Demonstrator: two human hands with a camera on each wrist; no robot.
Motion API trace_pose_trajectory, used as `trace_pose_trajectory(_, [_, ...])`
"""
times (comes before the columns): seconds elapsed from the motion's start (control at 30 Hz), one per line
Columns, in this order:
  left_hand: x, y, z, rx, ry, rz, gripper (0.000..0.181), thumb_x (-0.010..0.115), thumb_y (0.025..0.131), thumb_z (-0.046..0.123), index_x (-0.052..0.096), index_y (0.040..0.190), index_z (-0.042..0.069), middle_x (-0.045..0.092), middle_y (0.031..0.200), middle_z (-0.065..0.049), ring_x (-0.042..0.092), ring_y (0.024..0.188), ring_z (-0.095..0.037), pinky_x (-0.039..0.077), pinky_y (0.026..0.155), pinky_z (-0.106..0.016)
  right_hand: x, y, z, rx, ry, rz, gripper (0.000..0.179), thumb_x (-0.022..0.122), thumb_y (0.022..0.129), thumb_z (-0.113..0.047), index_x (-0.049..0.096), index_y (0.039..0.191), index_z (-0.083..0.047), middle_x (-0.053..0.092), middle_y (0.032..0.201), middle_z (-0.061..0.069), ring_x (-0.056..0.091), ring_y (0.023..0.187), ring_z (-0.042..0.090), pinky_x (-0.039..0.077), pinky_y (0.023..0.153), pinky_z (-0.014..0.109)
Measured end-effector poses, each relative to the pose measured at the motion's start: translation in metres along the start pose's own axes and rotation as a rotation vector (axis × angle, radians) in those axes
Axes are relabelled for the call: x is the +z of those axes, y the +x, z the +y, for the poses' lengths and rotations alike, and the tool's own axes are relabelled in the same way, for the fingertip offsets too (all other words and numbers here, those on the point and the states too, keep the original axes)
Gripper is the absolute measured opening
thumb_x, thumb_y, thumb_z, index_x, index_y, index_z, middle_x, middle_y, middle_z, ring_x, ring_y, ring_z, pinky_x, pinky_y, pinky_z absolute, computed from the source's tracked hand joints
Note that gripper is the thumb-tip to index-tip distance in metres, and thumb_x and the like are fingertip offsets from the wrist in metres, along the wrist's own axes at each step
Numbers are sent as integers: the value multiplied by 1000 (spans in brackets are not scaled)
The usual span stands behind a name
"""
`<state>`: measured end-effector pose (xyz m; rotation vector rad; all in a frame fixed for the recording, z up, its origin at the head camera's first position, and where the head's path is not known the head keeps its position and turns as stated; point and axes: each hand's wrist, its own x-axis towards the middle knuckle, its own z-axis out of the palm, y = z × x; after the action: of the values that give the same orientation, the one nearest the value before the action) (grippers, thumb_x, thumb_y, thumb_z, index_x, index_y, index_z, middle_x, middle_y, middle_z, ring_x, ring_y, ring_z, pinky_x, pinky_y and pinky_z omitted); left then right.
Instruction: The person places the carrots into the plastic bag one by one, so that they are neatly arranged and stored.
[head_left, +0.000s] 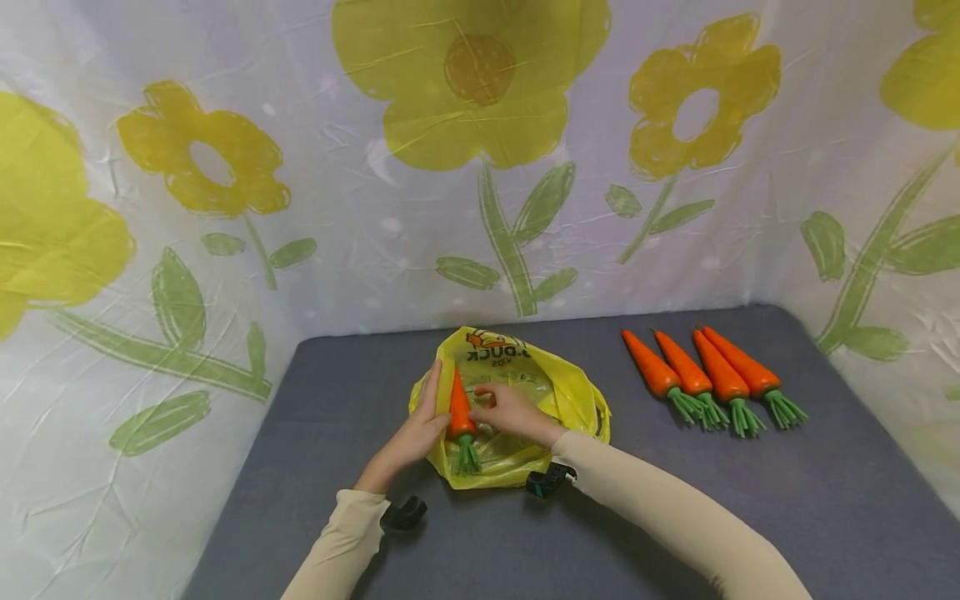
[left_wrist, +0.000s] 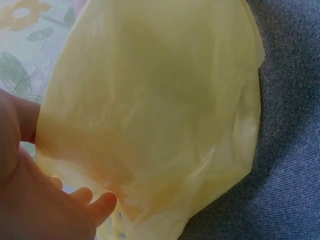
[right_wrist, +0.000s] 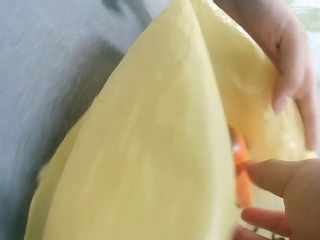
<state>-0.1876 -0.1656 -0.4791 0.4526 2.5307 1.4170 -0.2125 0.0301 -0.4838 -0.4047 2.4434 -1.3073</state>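
Observation:
A yellow plastic bag [head_left: 510, 475] with dark printing lies mouth open in front of me. Inside its left side lies a carrot [head_left: 461, 417], orange tip pointing away and green stems toward me. My left hand [head_left: 414, 432] holds the bag's left wall, fingers along the outside and thumb by the carrot. In the left wrist view the bag [left_wrist: 160, 100] fills the middle and hides part of that hand. My right hand [head_left: 517, 411] reaches into the bag with fingers loosely bent; in the right wrist view a fingertip touches the carrot [right_wrist: 243, 185] from one side.
Several more carrots [head_left: 716, 371] lie side by side at the right rear of the grey table [head_left: 675, 517], stems toward me. A white cloth [head_left: 360, 275] printed with yellow flowers hangs behind and beside the table.

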Motion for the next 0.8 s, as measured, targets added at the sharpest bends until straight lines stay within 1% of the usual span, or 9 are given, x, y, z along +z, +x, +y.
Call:
trace_pose_trajectory(0.07, [0, 0, 0, -8, 5, 1, 88, 41, 94, -4, -14, 159, 18, -16, 167, -11, -9, 155, -33, 6, 123, -60, -9, -4, 2, -26, -72, 13, 50, 71, 91, -27, 60, 133, -3, 71, 109, 13, 64, 84, 15, 49, 64, 24])
trace_pose_trajectory(0.17, [0, 1, -1, -2, 3, 3, 88, 41, 94, -4, -13, 159, 17, -15, 167, -11, -9, 155, -33, 5, 123, -60, -23, -12, 5, -44, -97, 9, 47, 72, 90, -25, 62, 131, -3, 70, 100, 11, 61, 79, 14, 47, 61, 25])
trace_pose_trajectory(0.2, [0, 0, 3, -5, 0, 0, 87, 42, 94, -5, -13, 159, 14, -15, 167, -13, -9, 155, -33, 5, 123, -60, -28, -15, 7, -48, -96, 0, 46, 72, 91, -24, 62, 131, -3, 70, 98, 11, 61, 78, 14, 47, 61, 25])
trace_pose_trajectory(0.3, [1, 0, 3, -9, -3, 2, 86, 42, 95, -7, -11, 159, 12, -14, 167, -14, -9, 155, -34, 5, 123, -61, -45, -25, 11, -67, -57, -23, 46, 71, 92, -22, 61, 132, -2, 68, 100, 12, 62, 80, 16, 48, 62, 26])
trace_pose_trajectory(0.4, [0, 0, 3, -17, 2, 1, 85, 42, 95, -6, -11, 159, 12, -13, 167, -13, -8, 155, -33, 5, 123, -60, -64, -38, 14, -83, -14, -36, 47, 69, 93, -20, 58, 134, -1, 67, 102, 14, 65, 81, 28, 50, 63, 28])
trace_pose_trajectory(0.43, [1, 1, 0, -15, 5, 4, 86, 42, 95, -5, -11, 160, 15, -13, 167, -11, -8, 155, -32, 5, 123, -59, -71, -43, 16, -87, -6, -31, 46, 68, 94, -20, 58, 135, -1, 67, 102, 15, 66, 82, 31, 50, 63, 28])
trace_pose_trajectory(0.53, [0, 1, -1, -2, 5, 0, 87, 43, 95, -4, -11, 160, 18, -13, 168, -9, -9, 156, -31, 4, 123, -59, -93, -55, 24, -88, -7, 5, 46, 67, 94, -20, 57, 136, -2, 67, 104, 16, 67, 84, 37, 53, 65, 32])
trace_pose_trajectory(0.7, [-1, -1, 0, 23, 27, -10, 83, 43, 96, -3, -5, 161, 16, -10, 168, -10, -10, 155, -33, 4, 122, -62, -134, -70, 43, -52, -28, 89, 48, 65, 96, -22, 55, 139, -3, 66, 110, 17, 67, 91, 30, 57, 77, 42])
trace_pose_trajectory(0.8, [-2, -2, -1, 10, 45, -22, 79, 43, 96, 0, 3, 161, 16, -8, 168, -11, -11, 155, -35, 4, 121, -65, -157, -78, 53, -12, -40, 142, 51, 65, 96, -26, 53, 141, -3, 65, 114, 19, 66, 97, 27, 58, 83, 43])
